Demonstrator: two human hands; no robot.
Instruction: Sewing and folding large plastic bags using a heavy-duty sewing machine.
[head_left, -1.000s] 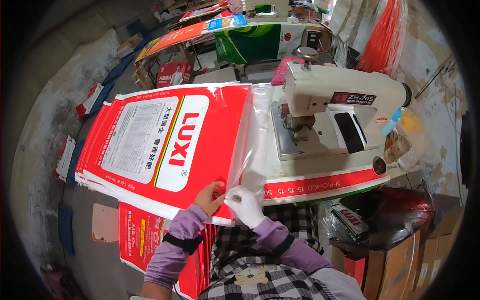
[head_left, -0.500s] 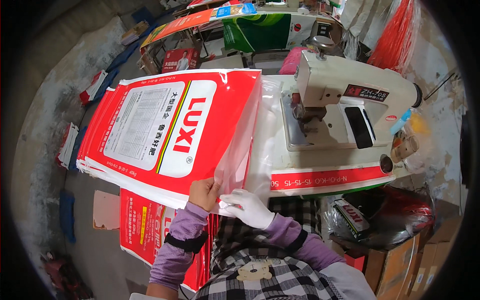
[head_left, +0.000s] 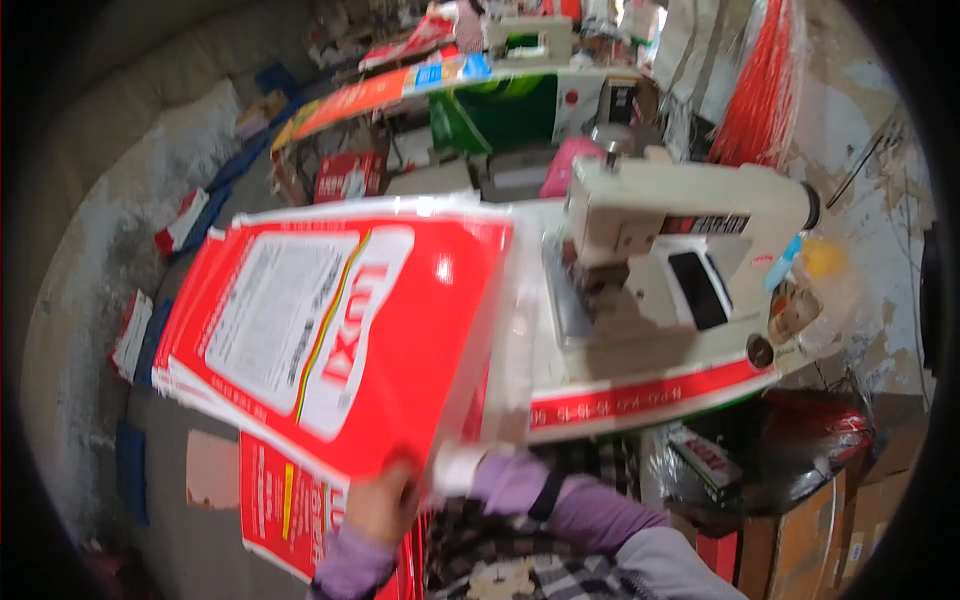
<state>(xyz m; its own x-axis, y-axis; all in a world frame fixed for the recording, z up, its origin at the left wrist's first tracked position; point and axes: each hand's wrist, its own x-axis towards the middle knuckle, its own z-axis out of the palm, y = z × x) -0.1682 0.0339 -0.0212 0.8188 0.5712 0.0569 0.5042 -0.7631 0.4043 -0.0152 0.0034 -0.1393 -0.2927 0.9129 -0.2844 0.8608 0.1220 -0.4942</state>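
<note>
A stack of red and white printed plastic bags [head_left: 440, 300] lies on the table in front of me, with a clear liner [head_left: 512, 350] showing along its right edge. My bare left hand [head_left: 385, 497] is closed on the near right corner of the top bag, its fingers curled at the edge. Close beside it, my white-gloved right hand [head_left: 458, 468] is at the bag's right edge by the liner. Its fingers are blurred and partly hidden by the bag. A cream sewing machine [head_left: 690, 195] stands right of the stack.
A dark phone [head_left: 699, 290] rests on the machine's bed. Red strands [head_left: 755, 90] hang at the back right. Below the machine are a plastic-wrapped bundle [head_left: 790, 440] and cardboard boxes [head_left: 800, 535]. More red bags [head_left: 275, 500] hang below the stack's near side.
My view has shifted, so the scene sits lower. Both hands have come nearer to me, the left still at the bag's corner. The right hand has moved left, its fingers now less visible.
</note>
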